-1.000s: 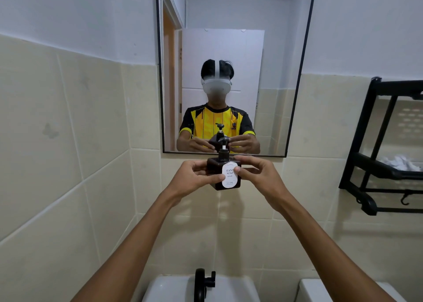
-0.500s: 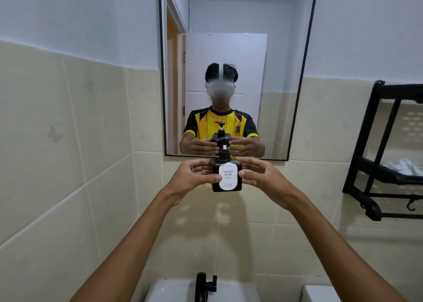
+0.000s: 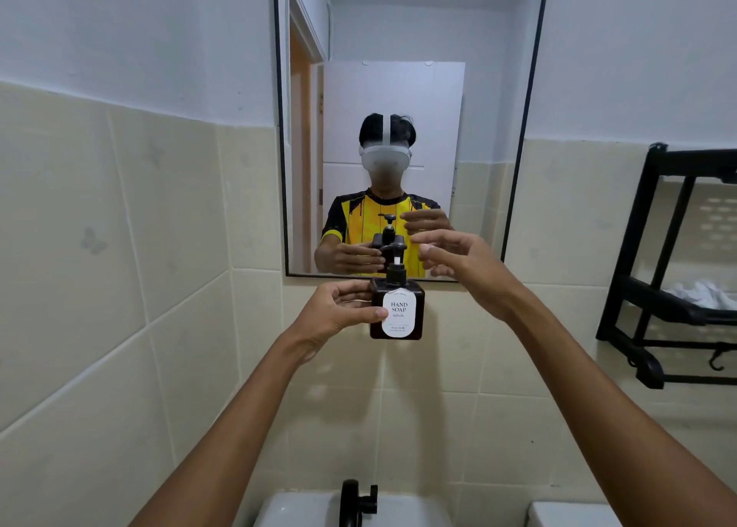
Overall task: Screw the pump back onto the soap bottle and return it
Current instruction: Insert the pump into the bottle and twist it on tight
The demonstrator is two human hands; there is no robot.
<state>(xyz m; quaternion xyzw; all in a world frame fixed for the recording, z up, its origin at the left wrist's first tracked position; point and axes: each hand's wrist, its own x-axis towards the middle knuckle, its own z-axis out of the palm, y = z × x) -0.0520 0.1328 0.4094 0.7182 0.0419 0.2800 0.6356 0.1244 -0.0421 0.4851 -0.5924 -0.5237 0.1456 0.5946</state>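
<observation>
The soap bottle (image 3: pixel 397 313), dark brown and square with a white "HAND SOAP" label, is upright in the air in front of the tiled wall (image 3: pixel 119 287), just below the mirror (image 3: pixel 406 87). Its black pump (image 3: pixel 395 265) sits on the neck. Your left hand (image 3: pixel 339 315) grips the bottle's side, thumb on the label. Your right hand (image 3: pixel 462 267) hovers beside the pump, fingers loosely spread, touching nothing. A black faucet (image 3: pixel 355 502) and white sink (image 3: pixel 303 510) are below; a black rack (image 3: pixel 678 267) hangs at right.

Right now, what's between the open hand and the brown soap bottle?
Nothing. In the head view, only bare beige wall tile shows between the open right hand and the square brown soap bottle.
</observation>
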